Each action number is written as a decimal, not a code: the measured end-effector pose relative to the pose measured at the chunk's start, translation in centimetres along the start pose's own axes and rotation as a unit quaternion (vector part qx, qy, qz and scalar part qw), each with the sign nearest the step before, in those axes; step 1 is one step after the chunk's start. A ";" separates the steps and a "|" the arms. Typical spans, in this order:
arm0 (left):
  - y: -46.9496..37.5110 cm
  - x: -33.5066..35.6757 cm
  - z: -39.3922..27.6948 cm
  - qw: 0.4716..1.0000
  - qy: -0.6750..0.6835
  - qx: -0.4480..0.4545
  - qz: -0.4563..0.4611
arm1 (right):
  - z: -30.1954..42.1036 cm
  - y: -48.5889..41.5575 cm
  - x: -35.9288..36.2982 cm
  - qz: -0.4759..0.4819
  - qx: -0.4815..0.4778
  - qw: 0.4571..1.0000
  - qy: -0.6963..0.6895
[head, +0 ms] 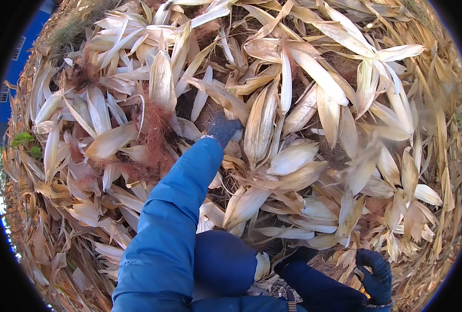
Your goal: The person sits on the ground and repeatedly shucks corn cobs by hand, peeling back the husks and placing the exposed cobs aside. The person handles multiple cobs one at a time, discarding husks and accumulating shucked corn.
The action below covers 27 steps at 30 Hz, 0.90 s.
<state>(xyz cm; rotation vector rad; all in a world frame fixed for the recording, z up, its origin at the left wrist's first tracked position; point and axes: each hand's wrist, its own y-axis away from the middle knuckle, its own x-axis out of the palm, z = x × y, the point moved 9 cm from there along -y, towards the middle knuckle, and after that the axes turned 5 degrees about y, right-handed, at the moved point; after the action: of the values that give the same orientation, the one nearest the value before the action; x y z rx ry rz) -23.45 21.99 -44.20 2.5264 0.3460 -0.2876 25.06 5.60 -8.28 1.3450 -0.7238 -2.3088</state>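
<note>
My left hand, in a dark grey knit glove, reaches down into a thick layer of dry corn husks. It touches a brownish husk that arches just beyond its fingers. The palm faces away, so what the fingers close around is hidden. At the lower right, my right hand, also gloved, has its fingers curled with a gap between thumb and fingers. A small pale spot shows at the thumb, too small to identify. Pale papery husks lie beside this hand.
Reddish-brown corn silk lies tangled left of my left arm. My bent knee in dark blue trousers is close below the husks. Dry stalks border the right side. A blue object stands at the far left edge, near green leaves.
</note>
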 end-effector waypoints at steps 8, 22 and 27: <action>15.9 7.7 -2.5 0.957 -0.204 0.027 0.205 | 0.7 0.0 0.4 0.026 0.011 0.997 -0.065; 19.2 -8.8 7.7 0.946 0.274 -0.095 -0.145 | -3.9 2.9 1.5 0.017 0.027 0.990 -0.136; 15.8 -7.0 7.1 0.990 0.102 -0.083 -0.059 | -4.8 3.4 1.4 0.011 0.032 0.992 -0.124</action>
<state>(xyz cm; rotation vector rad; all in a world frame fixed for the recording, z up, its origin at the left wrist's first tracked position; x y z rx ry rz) -26.13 4.04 -40.04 2.3791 0.5762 -0.0424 28.81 0.95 -9.24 1.0807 -0.8906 -2.4802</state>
